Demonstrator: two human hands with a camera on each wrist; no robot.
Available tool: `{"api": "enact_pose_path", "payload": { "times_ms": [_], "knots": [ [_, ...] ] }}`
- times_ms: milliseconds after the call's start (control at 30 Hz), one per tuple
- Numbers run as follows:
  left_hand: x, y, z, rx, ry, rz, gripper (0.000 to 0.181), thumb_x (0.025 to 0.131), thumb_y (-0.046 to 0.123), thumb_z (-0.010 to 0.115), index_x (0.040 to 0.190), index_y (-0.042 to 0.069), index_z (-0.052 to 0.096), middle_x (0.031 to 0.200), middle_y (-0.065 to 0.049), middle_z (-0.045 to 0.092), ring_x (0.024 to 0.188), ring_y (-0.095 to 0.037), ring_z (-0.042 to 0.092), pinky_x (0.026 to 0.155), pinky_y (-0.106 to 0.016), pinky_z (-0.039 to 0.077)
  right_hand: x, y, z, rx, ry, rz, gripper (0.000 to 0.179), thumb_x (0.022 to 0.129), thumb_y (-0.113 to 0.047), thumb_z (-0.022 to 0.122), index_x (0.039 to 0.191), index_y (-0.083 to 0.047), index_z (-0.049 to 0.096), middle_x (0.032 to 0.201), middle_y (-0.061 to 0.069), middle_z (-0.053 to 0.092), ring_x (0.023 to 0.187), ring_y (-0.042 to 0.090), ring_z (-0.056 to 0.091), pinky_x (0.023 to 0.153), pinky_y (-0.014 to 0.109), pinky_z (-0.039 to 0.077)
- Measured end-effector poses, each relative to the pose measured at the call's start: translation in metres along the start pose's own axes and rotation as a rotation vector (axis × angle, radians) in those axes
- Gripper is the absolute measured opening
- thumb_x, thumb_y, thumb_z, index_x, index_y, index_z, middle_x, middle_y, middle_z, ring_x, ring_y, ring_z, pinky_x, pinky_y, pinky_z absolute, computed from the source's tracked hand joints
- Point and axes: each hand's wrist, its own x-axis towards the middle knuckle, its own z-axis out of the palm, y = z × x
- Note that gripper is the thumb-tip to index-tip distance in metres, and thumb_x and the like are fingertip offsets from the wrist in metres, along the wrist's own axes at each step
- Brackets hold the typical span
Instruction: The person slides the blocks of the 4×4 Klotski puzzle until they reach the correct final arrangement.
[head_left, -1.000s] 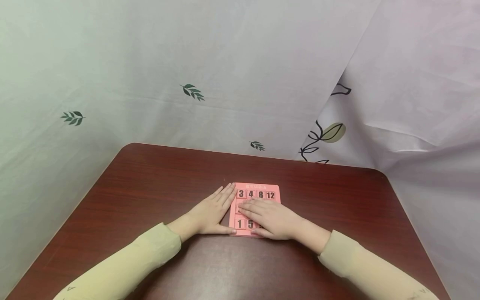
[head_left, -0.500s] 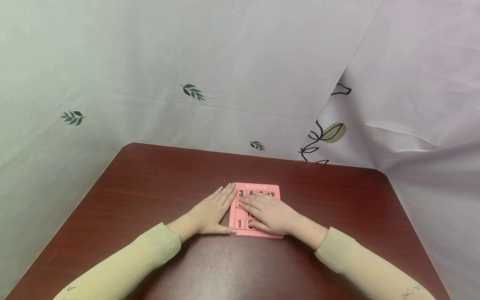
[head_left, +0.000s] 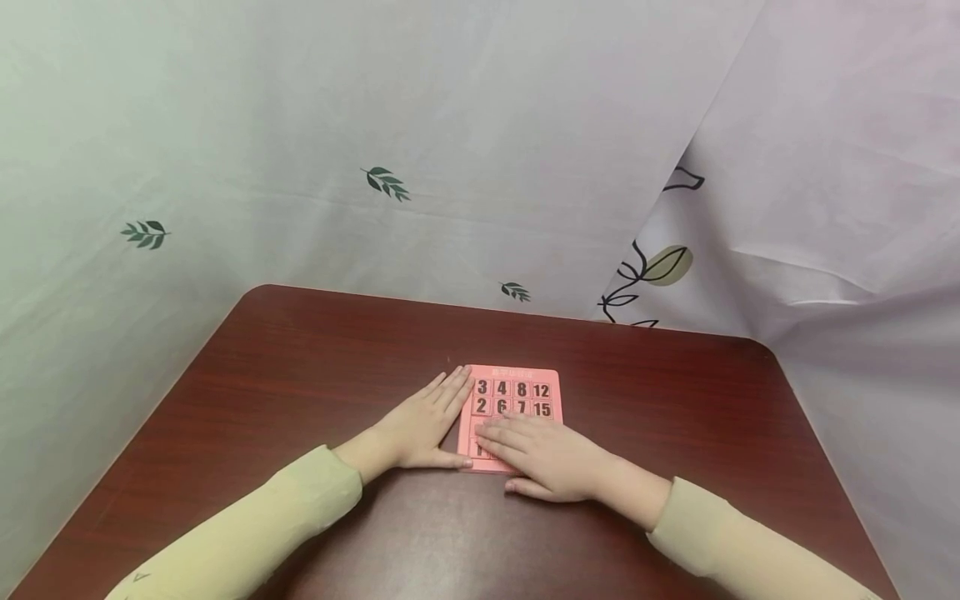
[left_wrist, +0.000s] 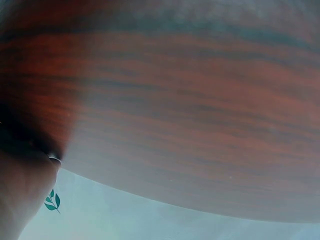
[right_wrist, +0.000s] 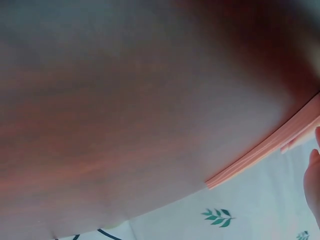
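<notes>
A pink sliding number puzzle (head_left: 522,373) lies flat on the dark red-brown table. Its top row reads 3, 4, 8, 12, and the row below reads 2, 6, 7, 15. My left hand (head_left: 423,425) rests along the puzzle's left edge, fingers straight, with the thumb at the near left corner. Over the lower rows lies my right hand (head_left: 551,458), palm down with fingers extended to the left, hiding most of the tiles there. Its thumb sits beyond the near edge. In the right wrist view the puzzle's side (right_wrist: 265,150) shows beside blurred fingers (right_wrist: 312,182).
The wood-grain table (head_left: 337,333) has rounded far corners. Behind it hangs a pale curtain (head_left: 300,125) printed with green leaf sprigs, and a fold (head_left: 675,267) with a black-lined plant pattern stands at the right.
My right hand first shifts slightly up the puzzle, then slides down toward its near edge, uncovering the second row. My left hand and the puzzle stay in place.
</notes>
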Motion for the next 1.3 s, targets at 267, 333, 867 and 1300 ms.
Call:
{"api": "enact_pose_path", "payload": {
  "times_ms": [267, 333, 867, 1300],
  "knots": [
    [0.0, -0.001, 0.001, 0.003, 0.003, -0.003, 0.119, 0.093, 0.08, 0.055, 0.166, -0.008, 0.021, 0.176, -0.027, 0.014, 0.166, -0.037, 0.018, 0.136, -0.048, 0.022, -0.003, -0.009, 0.0, -0.003, 0.018, -0.059, 0.068, 0.105, -0.048, 0.061, 0.158, -0.008, 0.049, 0.162, 0.005, 0.053, 0.152, 0.021, 0.05, 0.125, 0.039, 0.043],
    [0.0, -0.001, 0.001, 0.006, 0.003, -0.003, 0.119, 0.093, 0.08, 0.055, 0.166, -0.007, 0.021, 0.176, -0.027, 0.014, 0.166, -0.037, 0.018, 0.136, -0.048, 0.022, -0.002, -0.008, 0.0, -0.009, 0.014, -0.053, 0.068, 0.105, -0.048, 0.061, 0.158, -0.009, 0.049, 0.162, 0.005, 0.054, 0.151, 0.021, 0.051, 0.125, 0.039, 0.043],
    [0.0, -0.002, 0.002, 0.002, -0.004, 0.0, 0.119, 0.092, 0.079, 0.056, 0.166, -0.008, 0.021, 0.176, -0.027, 0.013, 0.166, -0.037, 0.017, 0.136, -0.048, 0.021, 0.008, 0.01, 0.002, 0.022, -0.032, 0.056, 0.063, 0.108, -0.046, 0.055, 0.16, -0.012, 0.048, 0.166, 0.003, 0.049, 0.153, 0.021, 0.048, 0.127, 0.04, 0.042],
    [0.0, 0.0, -0.001, -0.01, -0.002, 0.0, 0.119, 0.092, 0.078, 0.057, 0.165, -0.008, 0.022, 0.176, -0.028, 0.015, 0.165, -0.038, 0.019, 0.136, -0.049, 0.023, -0.01, 0.001, 0.0, 0.034, 0.016, 0.025, 0.064, 0.105, -0.045, 0.062, 0.158, -0.011, 0.05, 0.163, 0.003, 0.053, 0.152, 0.022, 0.049, 0.124, 0.043, 0.044]
  ]
}}
